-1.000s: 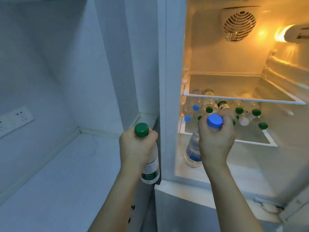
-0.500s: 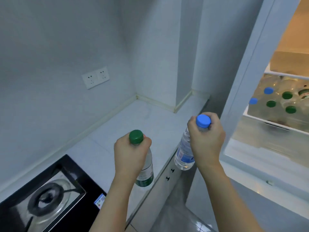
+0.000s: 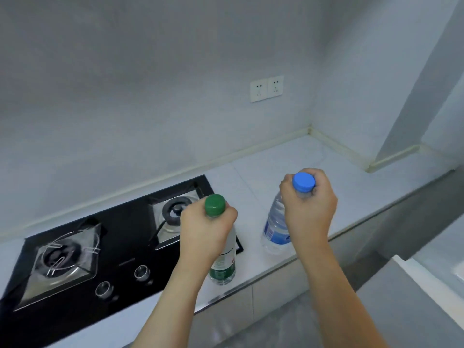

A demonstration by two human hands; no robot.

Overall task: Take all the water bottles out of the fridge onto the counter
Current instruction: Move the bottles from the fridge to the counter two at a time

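At centre frame, we gripped the green-capped bottle (image 3: 223, 262) in our left hand (image 3: 206, 229) and the blue-capped bottle (image 3: 276, 222) in our right hand (image 3: 307, 209), fingers curled round both necks, lowering each upright onto the tabletop (image 3: 288, 156).

Pale gray walls (image 3: 150, 84) are meeting in a corner. A white double socket (image 3: 266, 88) is sitting on the wall. A black stove (image 3: 120, 242) is lying in the worktop, gray floor (image 3: 288, 325) below.
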